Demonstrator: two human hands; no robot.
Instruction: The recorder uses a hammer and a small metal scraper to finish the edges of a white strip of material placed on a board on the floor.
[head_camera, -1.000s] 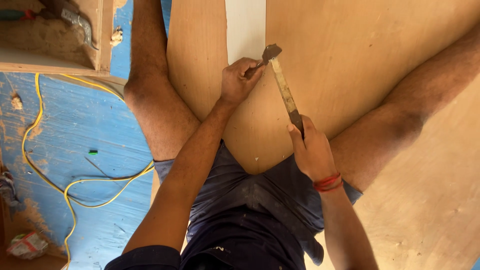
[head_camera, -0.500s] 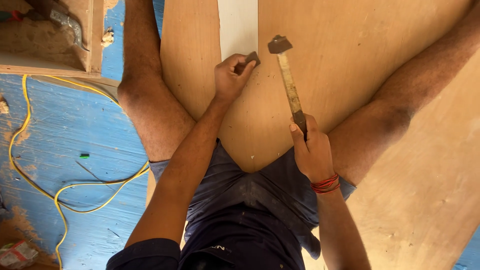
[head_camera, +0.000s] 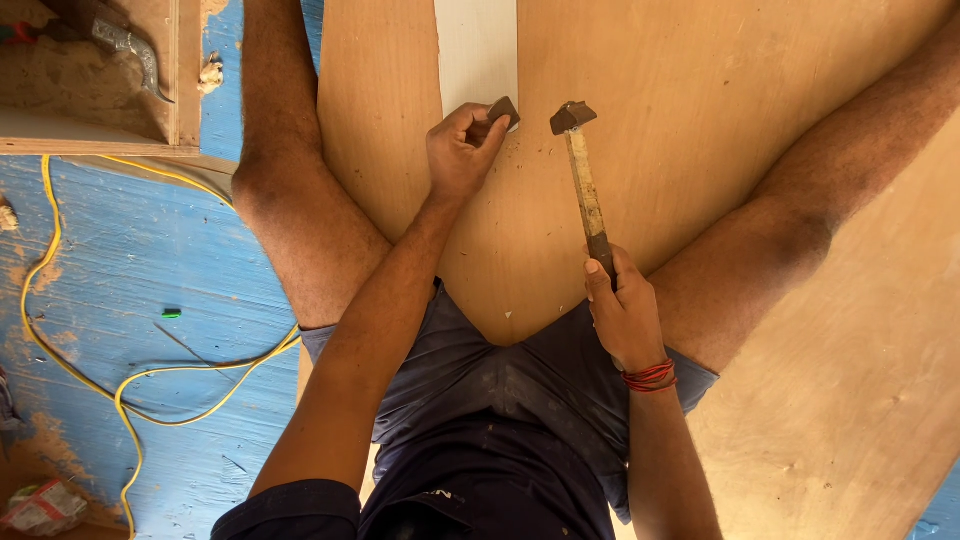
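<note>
The plywood sheet (head_camera: 720, 150) lies flat under the seated person's legs, the white strip (head_camera: 478, 50) set into it at twelve o'clock; the hammer (head_camera: 582, 170) hangs raised at one o'clock, gripped by the right hand (head_camera: 625, 315); the left hand (head_camera: 460, 150) pinches a small dark block (head_camera: 503, 110) on the strip's lower end; the strike looks not yet landed, so seating the strip seems unfinished.

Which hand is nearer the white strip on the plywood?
Left. The left hand holds a small dark block against the white strip; the right hand grips the hammer handle, lower and off to the side.
</note>
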